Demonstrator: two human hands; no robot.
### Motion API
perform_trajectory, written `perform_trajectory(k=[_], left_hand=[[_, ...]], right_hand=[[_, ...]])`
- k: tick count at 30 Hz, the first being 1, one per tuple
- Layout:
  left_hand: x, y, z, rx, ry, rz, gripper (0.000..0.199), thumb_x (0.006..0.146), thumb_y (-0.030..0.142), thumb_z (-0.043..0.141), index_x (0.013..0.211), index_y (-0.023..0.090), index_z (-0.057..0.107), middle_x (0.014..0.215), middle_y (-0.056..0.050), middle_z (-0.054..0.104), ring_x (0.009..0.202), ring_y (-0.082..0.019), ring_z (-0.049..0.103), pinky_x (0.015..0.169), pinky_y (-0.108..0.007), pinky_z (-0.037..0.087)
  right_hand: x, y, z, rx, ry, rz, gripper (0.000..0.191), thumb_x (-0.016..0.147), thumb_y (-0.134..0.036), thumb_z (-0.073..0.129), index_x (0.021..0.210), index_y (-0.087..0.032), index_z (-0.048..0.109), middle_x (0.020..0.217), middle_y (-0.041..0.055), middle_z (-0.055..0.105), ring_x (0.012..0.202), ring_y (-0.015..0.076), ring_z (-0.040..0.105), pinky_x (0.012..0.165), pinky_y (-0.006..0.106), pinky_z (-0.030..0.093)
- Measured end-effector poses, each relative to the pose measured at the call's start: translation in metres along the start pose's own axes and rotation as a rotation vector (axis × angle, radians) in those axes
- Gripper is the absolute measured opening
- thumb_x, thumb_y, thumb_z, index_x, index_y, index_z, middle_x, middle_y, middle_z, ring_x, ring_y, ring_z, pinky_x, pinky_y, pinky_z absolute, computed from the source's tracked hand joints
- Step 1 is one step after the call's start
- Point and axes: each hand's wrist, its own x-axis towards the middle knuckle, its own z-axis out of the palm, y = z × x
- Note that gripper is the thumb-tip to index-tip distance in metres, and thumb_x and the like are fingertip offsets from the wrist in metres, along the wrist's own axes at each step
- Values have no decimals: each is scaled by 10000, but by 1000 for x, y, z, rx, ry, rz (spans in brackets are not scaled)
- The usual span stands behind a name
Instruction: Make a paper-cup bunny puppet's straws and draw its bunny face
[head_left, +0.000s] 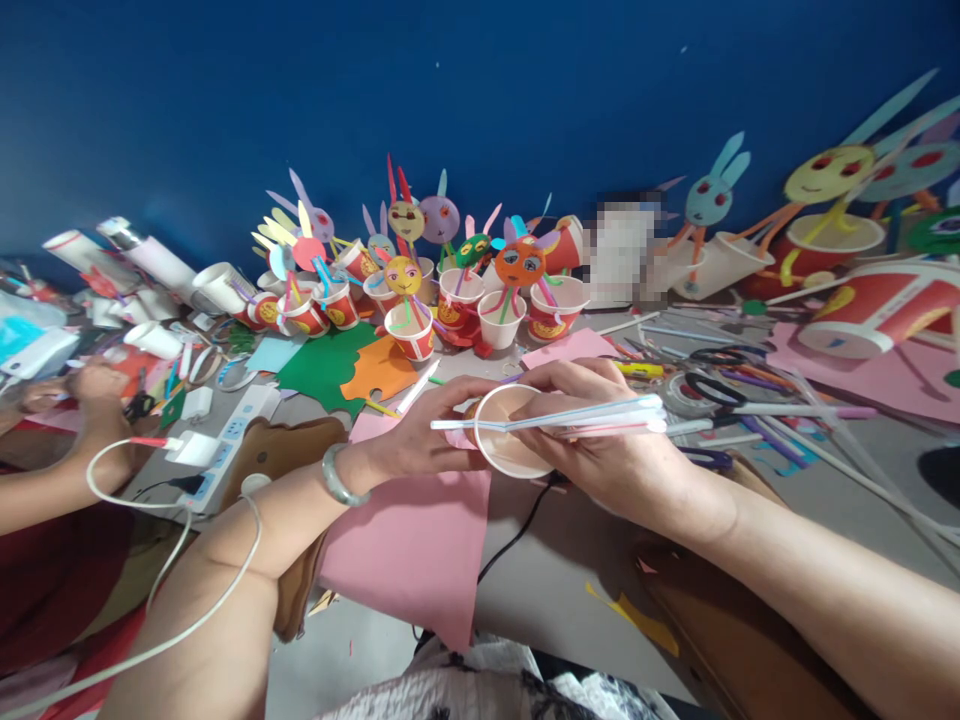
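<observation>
The cup is between your hands, its mouth tilted toward you. Your left hand grasps its side, the arm reaching in from the lower left. Your right hand, from the lower right, pinches a bundle of straws across the mouth, fingers curled over the rim. Under your left wrist, pink paper lies on the grey table; a blue wall stands behind. Before it, other cups hold paper faces on straw legs.
</observation>
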Motion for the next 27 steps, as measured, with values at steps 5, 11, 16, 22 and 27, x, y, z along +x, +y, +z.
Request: perform_trajectory(k=[5, 11, 16, 22, 27], left_hand=[[-2, -2, -1, 20, -7, 35, 651, 775, 414, 812, 1339, 216, 554, 1341, -131, 609, 1151, -274, 620, 948, -374, 527], [0, -2, 0, 41, 14, 48, 647, 755, 375, 834, 1325, 224, 567, 1323, -121, 621, 1155, -276, 622, 975, -390, 514], [1, -1, 3, 25, 29, 22, 633, 742, 364, 842, 1300, 204, 591, 1312, -138, 627, 1163, -287, 625, 970, -397, 521], [2, -1, 7, -2, 52, 37, 611, 736, 341, 850, 1275, 208, 594, 1327, -120, 637, 1170, -271, 628, 1019, -405, 494], [2, 2, 7, -18, 42, -66, 625, 708, 334, 873, 1257, 194, 608, 1277, -127, 663, 1132, -269, 648, 963, -378, 524]], right_hand=[[0, -1, -1, 83, 22, 54, 233, 987, -353, 522, 851, -222, 659, 964, 73, 710, 886, 222, 623, 869, 410, 433], [1, -1, 0, 46, -26, 39, 223, 987, -333, 521, 859, -216, 661, 985, 83, 704, 862, 218, 630, 853, 405, 447], [1, 0, 1, 56, -50, 59, 212, 979, -333, 532, 869, -210, 666, 970, 83, 697, 835, 214, 627, 808, 389, 466], [2, 2, 3, 82, -77, 80, 220, 978, -315, 505, 866, -209, 661, 933, 86, 683, 799, 208, 615, 795, 381, 469], [5, 4, 5, 213, -108, 213, 193, 931, -320, 579, 793, -192, 621, 831, 68, 662, 706, 187, 607, 663, 324, 471]])
